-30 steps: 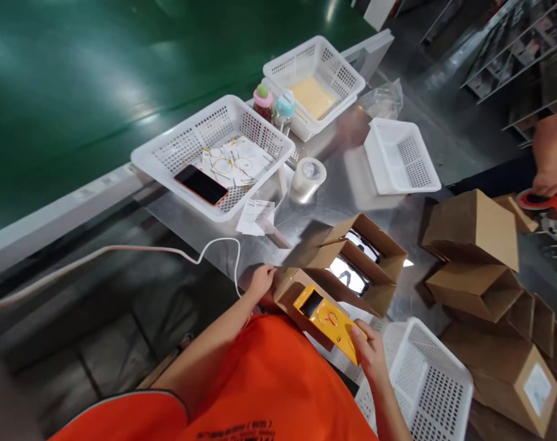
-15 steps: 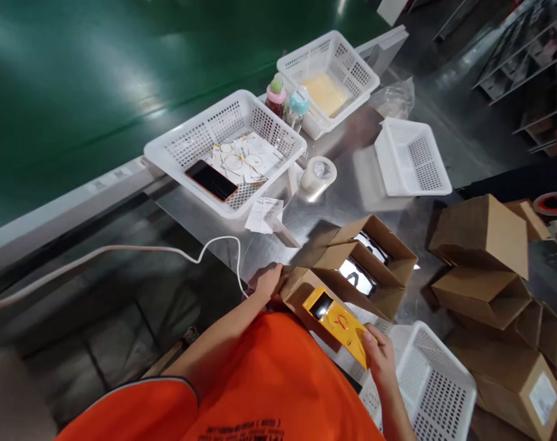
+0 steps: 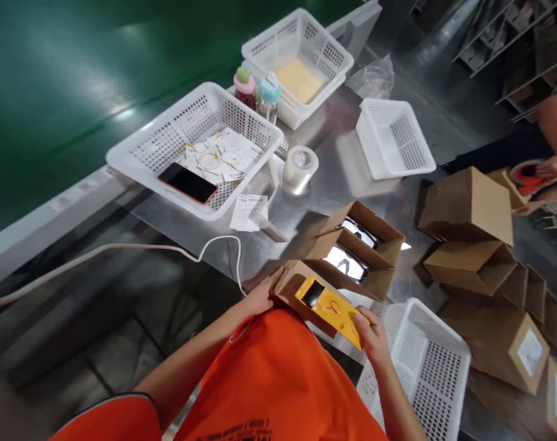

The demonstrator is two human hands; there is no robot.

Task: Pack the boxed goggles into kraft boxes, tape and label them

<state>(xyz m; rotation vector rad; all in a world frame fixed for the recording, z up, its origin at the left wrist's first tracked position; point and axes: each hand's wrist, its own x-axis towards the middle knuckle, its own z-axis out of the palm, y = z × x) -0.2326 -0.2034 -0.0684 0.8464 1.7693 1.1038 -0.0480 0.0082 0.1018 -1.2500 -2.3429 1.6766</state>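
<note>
My right hand [image 3: 371, 334] grips the lower end of a flat yellow box [image 3: 329, 311] with a dark window and a small red mark. It is tilted over the nearest open cardboard box [image 3: 287, 288]; whether they touch I cannot tell. My left hand [image 3: 264, 295] holds that carton by its left side, fingers partly hidden behind the cardboard. Just beyond stand two more open cartons, the middle one [image 3: 383, 277] and the far one [image 3: 388, 236], each with a shiny black-and-white package [image 3: 347, 262] inside.
A white basket [image 3: 464, 361] stands right of my right hand. Behind are a tape roll [image 3: 300, 168], a basket [image 3: 117, 156] with a phone [image 3: 189, 182], bottles [image 3: 269, 95] and a small white basket [image 3: 374, 144]. Stacked cartons [image 3: 466, 202] sit right, near another person's hands [image 3: 556, 168] with red tape.
The view has shifted, so the table things sit further left and higher. The yellow box has turned slightly and remains in my right hand. More of the other person's hands shows.
</note>
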